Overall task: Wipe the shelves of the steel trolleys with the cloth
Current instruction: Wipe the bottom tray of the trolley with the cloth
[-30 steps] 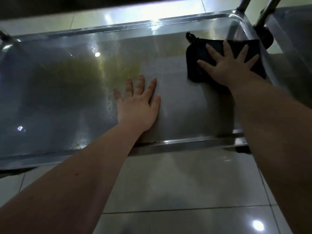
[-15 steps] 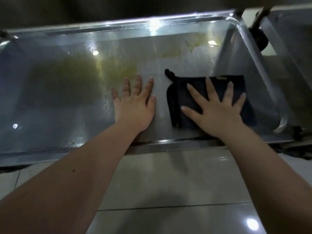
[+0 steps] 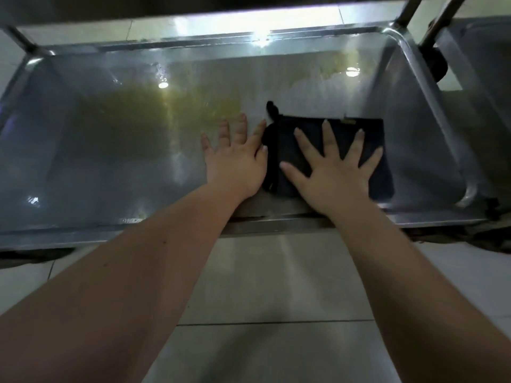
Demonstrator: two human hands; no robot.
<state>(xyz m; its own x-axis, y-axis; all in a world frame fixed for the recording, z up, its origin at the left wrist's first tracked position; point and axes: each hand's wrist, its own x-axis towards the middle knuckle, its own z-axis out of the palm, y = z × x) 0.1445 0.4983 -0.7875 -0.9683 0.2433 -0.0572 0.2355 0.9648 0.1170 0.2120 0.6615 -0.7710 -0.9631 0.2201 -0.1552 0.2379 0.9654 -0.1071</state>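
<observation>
Cloth (image 3: 370, 150) lies under flat, splayed right hand (image 3: 336, 172); left hand (image 3: 235, 164) flat beside it.

Dark navy cloth (image 3: 370, 150), yellowish-stained grey steel shelf (image 3: 110, 150)

Over the last second the right hand (image 3: 336, 172), spread flat on the dark cloth (image 3: 331, 156), has drawn it from the shelf's (image 3: 110, 161) far right corner to the near edge, its left edge now touching the left hand (image 3: 236, 161).
</observation>
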